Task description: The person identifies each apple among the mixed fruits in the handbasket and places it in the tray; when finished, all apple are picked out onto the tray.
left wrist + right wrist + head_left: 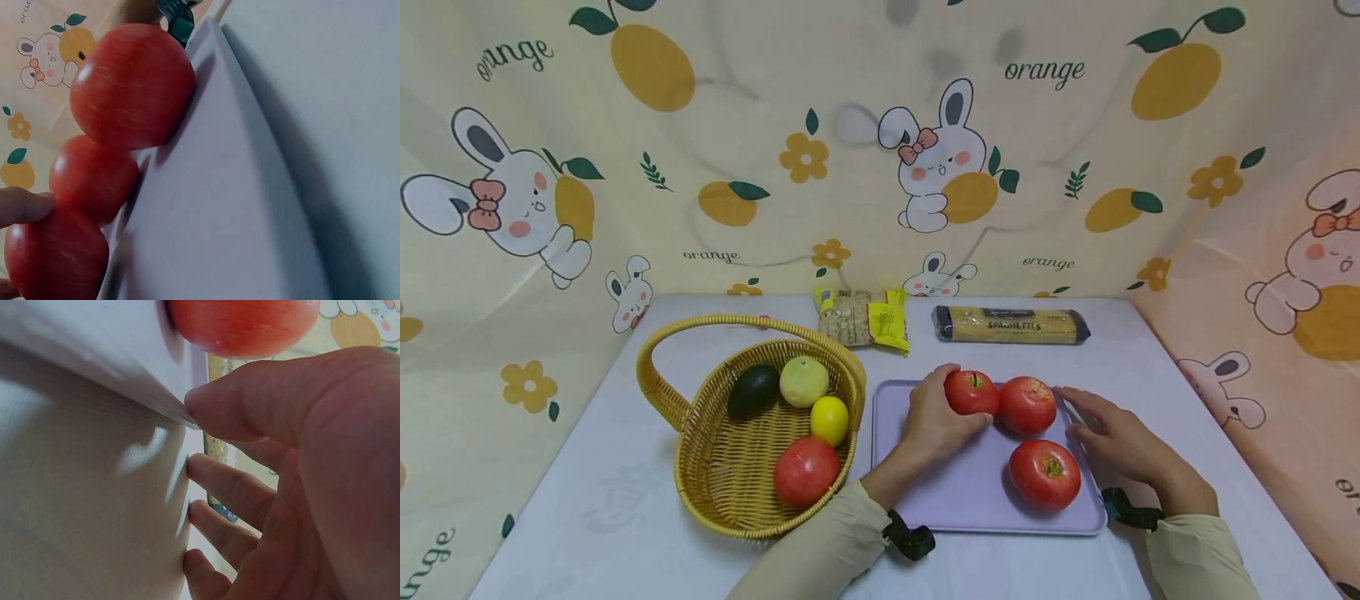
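Note:
My left hand [936, 417] holds a red apple [972, 392] at the back of a lilac tray [955, 500], its thumb and fingers on either side. A second apple [1027, 406] touches it on the right. A third apple [1045, 476] lies nearer the tray's front right corner. In the left wrist view one fingertip [40, 206] presses on the held apple [56, 256]. My right hand [1123, 437] is at the tray's right edge. Its thumb [231, 403] touches the rim in the right wrist view, while the other fingers spread loosely against the white cloth.
Left of the tray stands a wicker basket [700, 492] with a tall handle, holding an avocado [754, 392], a pale green fruit [804, 381], a lemon [830, 421] and a red round fruit [807, 472]. Behind lie a yellow packet [861, 319] and a spaghetti pack [1011, 325].

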Demonstrator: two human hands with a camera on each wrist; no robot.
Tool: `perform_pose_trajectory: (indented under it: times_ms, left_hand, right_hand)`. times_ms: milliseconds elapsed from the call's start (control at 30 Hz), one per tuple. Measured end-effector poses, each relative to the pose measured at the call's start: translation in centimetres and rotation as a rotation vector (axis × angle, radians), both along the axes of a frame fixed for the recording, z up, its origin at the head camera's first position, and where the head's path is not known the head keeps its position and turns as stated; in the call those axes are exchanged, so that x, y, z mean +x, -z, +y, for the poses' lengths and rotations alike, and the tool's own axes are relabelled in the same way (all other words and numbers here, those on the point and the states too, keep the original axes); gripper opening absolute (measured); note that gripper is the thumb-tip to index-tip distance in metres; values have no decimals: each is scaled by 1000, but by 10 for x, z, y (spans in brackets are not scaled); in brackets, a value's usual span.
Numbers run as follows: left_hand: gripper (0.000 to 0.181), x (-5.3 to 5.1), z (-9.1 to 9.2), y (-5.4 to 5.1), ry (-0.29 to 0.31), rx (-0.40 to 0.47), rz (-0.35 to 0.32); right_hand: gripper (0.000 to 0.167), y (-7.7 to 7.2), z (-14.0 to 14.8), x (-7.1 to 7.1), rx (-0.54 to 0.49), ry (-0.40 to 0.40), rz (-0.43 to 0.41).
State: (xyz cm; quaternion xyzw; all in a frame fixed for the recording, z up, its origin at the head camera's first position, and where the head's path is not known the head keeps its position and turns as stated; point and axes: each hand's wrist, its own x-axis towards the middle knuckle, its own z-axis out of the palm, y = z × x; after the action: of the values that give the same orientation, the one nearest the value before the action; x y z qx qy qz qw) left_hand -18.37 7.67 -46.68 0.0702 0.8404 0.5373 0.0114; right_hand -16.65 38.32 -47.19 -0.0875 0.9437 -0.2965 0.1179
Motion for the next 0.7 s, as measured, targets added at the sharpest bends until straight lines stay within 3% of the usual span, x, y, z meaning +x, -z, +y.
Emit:
perform_pose_trajectory:
  times_ms: [300,700]
  left_hand:
    - [81,-1,0,8,31,-52,-16]
    - [83,0,2,11,101,-83,70]
  right_hand:
    - [76,2,0,-1,3,1,6]
    - [77,2,2,-2,24,8,5]
